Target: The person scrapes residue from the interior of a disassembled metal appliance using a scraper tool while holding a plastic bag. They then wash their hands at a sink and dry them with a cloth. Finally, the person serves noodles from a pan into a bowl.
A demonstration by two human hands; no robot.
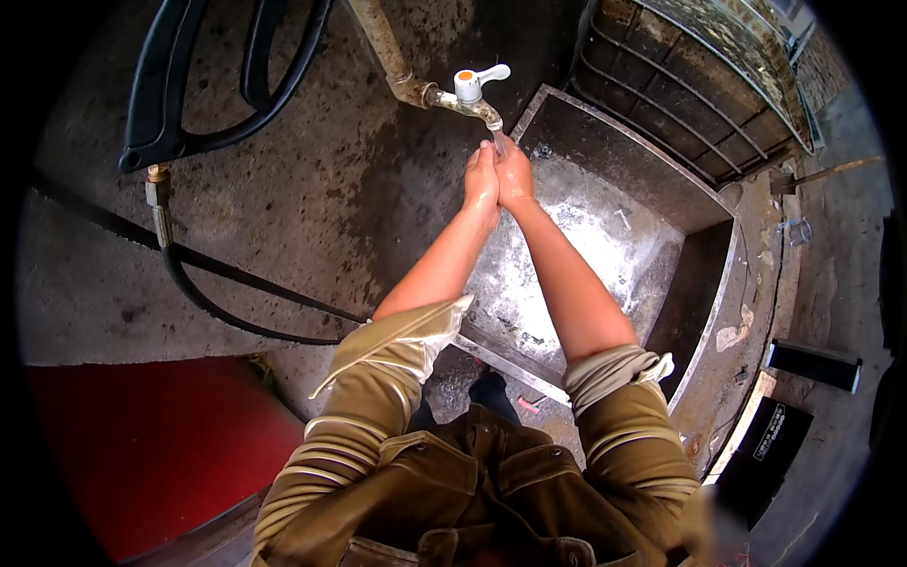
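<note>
Water runs from a wall-mounted metal tap point(482, 108) with a white lever handle point(469, 83) onto my two wet hands. My left hand point(482, 177) and my right hand point(514, 173) press against each other just below the spout, cupped, with only water seen at them. Beneath and to the right of them lies a rectangular metal sink point(623, 131), its wet floor shining. A rusty pipe point(386, 46) feeds the tap from above. Both sleeves are rolled up to the elbows.
At upper left a black pressure-washer gun point(159, 92) hangs by the stained wall, its black hose point(205, 301) running toward my left sleeve. A red panel point(156, 439) fills the lower left. A wire-framed crate point(680, 78) stands beyond the sink; a clear cup point(799, 232) lies at right.
</note>
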